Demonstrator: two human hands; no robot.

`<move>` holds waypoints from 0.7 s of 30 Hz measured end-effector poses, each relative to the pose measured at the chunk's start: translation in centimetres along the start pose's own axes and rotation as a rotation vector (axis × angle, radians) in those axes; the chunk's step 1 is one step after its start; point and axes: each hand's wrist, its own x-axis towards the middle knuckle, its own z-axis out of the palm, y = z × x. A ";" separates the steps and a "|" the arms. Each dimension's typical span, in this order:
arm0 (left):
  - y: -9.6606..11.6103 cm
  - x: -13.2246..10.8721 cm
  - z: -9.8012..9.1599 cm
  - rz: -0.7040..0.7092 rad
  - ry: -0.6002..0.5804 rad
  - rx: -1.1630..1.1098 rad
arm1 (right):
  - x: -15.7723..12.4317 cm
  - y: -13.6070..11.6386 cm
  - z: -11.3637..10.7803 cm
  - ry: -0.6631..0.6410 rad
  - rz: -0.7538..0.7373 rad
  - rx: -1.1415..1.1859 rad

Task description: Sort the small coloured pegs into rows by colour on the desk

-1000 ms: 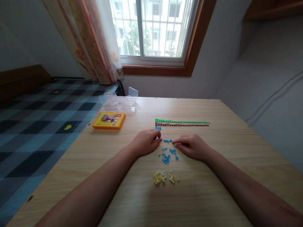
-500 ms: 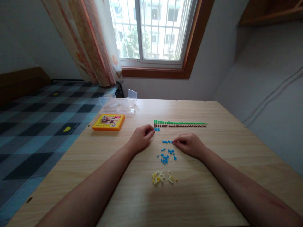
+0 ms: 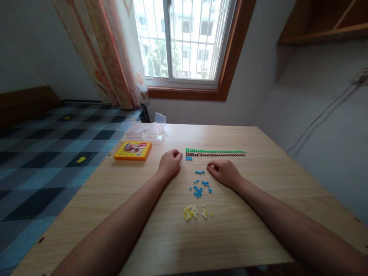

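The left hand (image 3: 171, 162) is curled up on the desk (image 3: 161, 237), just beside a green row (image 3: 216, 151) and a brown row (image 3: 216, 155) of tiny blocks. The right hand (image 3: 224, 171) has its finger and thumb close together, near the loose blue blocks (image 3: 197, 194). I can't tell if either hand holds a block.

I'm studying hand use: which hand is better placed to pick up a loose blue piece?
Probably the right hand: it rests beside the loose blue pieces, while the left hand is farther off, by the left end of the green row. Whether either already holds one, I can't tell.
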 end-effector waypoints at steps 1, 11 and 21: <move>0.1 0.2 0.1 -0.014 -0.004 0.017 | 0.4 0.1 0.1 -0.002 -0.012 0.002; 0.9 -0.1 -0.1 -0.044 -0.032 0.130 | 4.7 -1.3 1.3 -0.037 -0.002 0.005; 0.3 -1.5 -0.9 0.265 -0.054 0.362 | 4.3 -1.1 2.1 0.071 -0.170 0.066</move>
